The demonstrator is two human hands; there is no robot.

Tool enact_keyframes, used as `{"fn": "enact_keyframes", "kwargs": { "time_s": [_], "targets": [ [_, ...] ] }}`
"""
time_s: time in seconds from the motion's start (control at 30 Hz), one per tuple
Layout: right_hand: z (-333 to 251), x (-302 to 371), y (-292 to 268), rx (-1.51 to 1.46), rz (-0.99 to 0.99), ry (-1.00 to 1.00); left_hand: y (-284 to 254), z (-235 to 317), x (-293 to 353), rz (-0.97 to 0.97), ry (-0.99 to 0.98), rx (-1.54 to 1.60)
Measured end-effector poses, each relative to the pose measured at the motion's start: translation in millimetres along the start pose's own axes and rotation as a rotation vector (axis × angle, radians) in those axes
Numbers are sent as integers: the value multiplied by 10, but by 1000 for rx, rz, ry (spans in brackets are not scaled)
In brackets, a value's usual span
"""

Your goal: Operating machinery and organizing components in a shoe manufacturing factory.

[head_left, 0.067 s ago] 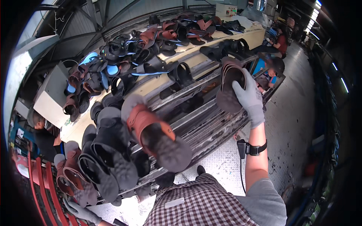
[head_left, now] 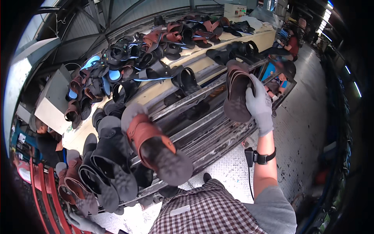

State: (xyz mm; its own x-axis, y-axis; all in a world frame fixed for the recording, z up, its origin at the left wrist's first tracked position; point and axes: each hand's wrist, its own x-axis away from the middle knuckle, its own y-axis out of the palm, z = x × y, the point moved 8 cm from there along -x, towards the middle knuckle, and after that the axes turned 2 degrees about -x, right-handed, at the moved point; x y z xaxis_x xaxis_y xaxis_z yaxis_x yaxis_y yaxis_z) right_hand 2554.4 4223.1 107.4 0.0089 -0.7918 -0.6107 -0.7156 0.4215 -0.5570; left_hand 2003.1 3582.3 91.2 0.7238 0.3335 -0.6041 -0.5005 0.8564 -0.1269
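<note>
My right hand (head_left: 259, 107), in a pale grey glove, grips a brown sandal (head_left: 237, 111) by its upper, with the thumb at the shoe's opening. The sandal is held over the right part of a dark metal rack (head_left: 218, 134). At the lower left rim is my gloved left hand (head_left: 82, 223), beside red bars (head_left: 48, 199); its fingers are too dim to read. A reddish-brown sandal (head_left: 150, 136) sits at the right end of a row on the rack. Left of it are black sandals (head_left: 113, 152) and more brown sandals (head_left: 76, 177).
Behind the rack, a long pale table (head_left: 150, 89) carries heaped black and brown sandals, some with blue soles. A control box (head_left: 235, 10) stands at its far end. People (head_left: 278, 74) sit beyond my right hand; another person (head_left: 46, 142) is at the left. Metal plate floor (head_left: 300, 117) runs along the right.
The brown sandal in my right hand has tilted slightly, and the fingers have shifted along its edge. The sandal row and rack appear a little lower and farther left.
</note>
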Motion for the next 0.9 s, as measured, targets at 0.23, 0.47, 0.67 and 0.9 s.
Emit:
{"fn": "enact_keyframes", "kwargs": {
  "time_s": [0.23, 0.47, 0.67, 0.9],
  "targets": [
    [-471, 127, -54, -408, -325, -200, 173, 1639, 958, -22, 247, -43],
    [-472, 128, 75, -399, -454, -187, 725, 2603, 2294, -480, 943, -49],
    [-517, 147, 111, -414, -481, -163, 1322, 2683, 2731, -810, 873, -94],
    [-448, 176, 189, -456, -502, -102, 1322, 2537, 2745, -800, 924, -36]
  ]
}}
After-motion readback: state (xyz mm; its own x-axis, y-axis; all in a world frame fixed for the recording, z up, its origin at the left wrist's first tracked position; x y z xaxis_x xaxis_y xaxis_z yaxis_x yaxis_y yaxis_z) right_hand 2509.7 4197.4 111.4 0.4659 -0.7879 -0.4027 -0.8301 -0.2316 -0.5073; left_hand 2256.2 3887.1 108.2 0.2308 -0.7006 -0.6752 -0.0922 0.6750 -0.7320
